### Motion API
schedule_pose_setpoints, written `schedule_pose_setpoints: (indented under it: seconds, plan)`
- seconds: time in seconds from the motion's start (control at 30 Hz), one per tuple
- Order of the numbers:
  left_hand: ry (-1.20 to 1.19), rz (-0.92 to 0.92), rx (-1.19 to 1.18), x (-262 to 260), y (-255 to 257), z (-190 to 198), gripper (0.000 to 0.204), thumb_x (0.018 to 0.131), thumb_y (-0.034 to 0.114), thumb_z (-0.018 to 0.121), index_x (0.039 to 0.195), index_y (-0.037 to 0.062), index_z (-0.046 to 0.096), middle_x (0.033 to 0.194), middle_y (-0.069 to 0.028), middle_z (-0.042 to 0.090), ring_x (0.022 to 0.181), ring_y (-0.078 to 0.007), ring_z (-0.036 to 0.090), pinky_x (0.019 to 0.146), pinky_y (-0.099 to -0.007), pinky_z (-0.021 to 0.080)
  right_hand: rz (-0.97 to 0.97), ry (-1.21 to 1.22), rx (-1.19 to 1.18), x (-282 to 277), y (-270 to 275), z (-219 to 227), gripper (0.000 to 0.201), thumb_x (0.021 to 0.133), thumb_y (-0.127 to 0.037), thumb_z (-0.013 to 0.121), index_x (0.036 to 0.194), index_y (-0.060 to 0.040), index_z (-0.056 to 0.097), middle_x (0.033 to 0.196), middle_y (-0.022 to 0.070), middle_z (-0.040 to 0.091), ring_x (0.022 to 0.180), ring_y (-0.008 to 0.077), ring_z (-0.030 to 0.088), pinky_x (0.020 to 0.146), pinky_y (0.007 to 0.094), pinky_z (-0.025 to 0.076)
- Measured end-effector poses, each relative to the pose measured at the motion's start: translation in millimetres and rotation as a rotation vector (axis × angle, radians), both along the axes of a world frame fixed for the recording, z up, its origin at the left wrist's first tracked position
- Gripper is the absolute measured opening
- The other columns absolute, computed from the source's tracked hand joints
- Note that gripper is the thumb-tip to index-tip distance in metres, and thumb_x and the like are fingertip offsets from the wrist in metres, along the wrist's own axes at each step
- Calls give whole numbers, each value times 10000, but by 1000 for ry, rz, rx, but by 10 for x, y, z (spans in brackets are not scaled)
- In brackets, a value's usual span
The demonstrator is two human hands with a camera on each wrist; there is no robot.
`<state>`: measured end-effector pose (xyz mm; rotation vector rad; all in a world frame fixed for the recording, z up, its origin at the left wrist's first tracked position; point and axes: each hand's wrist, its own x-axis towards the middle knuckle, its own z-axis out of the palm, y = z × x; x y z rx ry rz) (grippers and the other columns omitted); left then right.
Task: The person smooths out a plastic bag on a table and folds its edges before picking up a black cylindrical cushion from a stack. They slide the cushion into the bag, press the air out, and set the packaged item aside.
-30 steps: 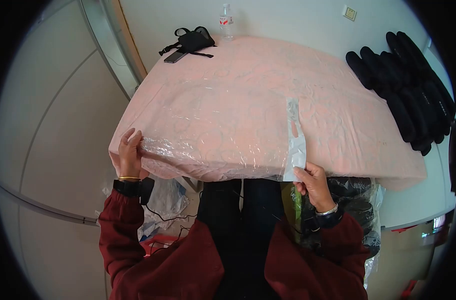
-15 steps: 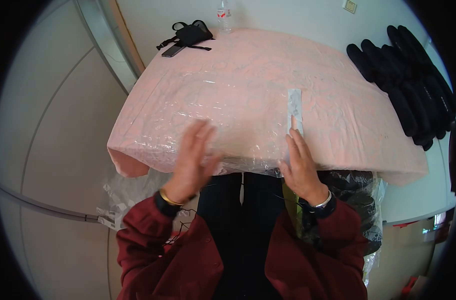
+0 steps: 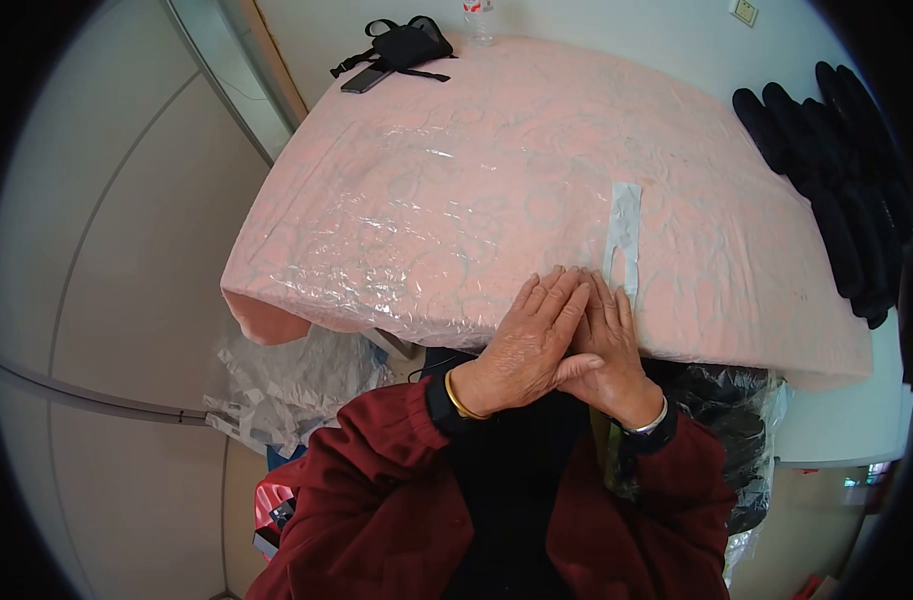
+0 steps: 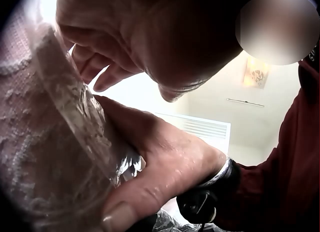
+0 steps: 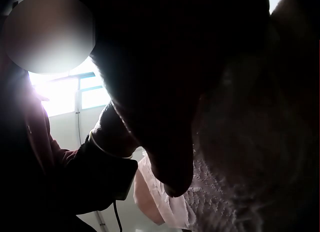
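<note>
A clear plastic bag [image 3: 377, 245] is spread flat over the pink cloth [image 3: 737, 270] on the table, its white handle strip [image 3: 626, 215] at the right end. My left hand [image 3: 527, 345] lies with straight fingers beside and partly over my right hand [image 3: 617, 350]. Both rest at the table's front edge, fingertips by the lower part of the strip. The right hand's fingers are straight too, its palm down. In the left wrist view, crinkled clear plastic [image 4: 75, 107] runs along the cloth edge close to both hands. The right wrist view is mostly dark.
At the back left are a black pouch [image 3: 412, 45], a phone [image 3: 367, 80] and a plastic bottle [image 3: 480, 22]. Black padded items [image 3: 827, 180] lie at the right. Below the table are crumpled clear plastic [image 3: 302, 385] at left and a plastic-wrapped black bundle [image 3: 722, 420] at right.
The left hand has left the bag's left end and swept right to meet the right hand. The right hand has let go of the handle strip and now lies flat at its lower part.
</note>
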<state>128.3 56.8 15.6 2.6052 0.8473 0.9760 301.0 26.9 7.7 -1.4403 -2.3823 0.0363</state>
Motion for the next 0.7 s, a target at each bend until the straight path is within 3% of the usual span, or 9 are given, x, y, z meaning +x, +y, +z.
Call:
schedule_pose_setpoints:
  seconds: [0.27,0.43,0.57,0.7]
  plan:
    - [-84,-11,-54,-93,34,-29,821,917,507,597,1420,-102,373,1471,-315,357,1341,-485,381,1135,-549,295,35,-45,141,-70,-300,-35,625,853,-214,674,1394,26,473,1521,238,352,1452,418,271,1134,650,183]
    - [-60,-28,-36,-61,-7,69,830,910,508,611,1413,-109,376,1463,-324,360,1338,-491,384,1132,-545,303,-7,19,135,111,-149,98,534,867,-105,631,1367,29,501,1505,240,377,1441,410,303,1127,654,188]
    - [-11,-9,-22,-65,6,45,833,911,505,614,1412,-115,371,1465,-329,352,1343,-496,376,1132,-540,306,-202,-261,200,336,-105,389,526,880,-101,612,1368,52,488,1497,263,374,1436,415,306,1136,632,194]
    - [-9,-1,-7,-33,8,39,837,913,505,613,1417,-115,362,1472,-328,342,1353,-494,364,1134,-539,304,-143,-16,11,455,-210,528,561,874,-117,595,1382,76,456,1489,281,372,1428,436,306,1145,611,202]
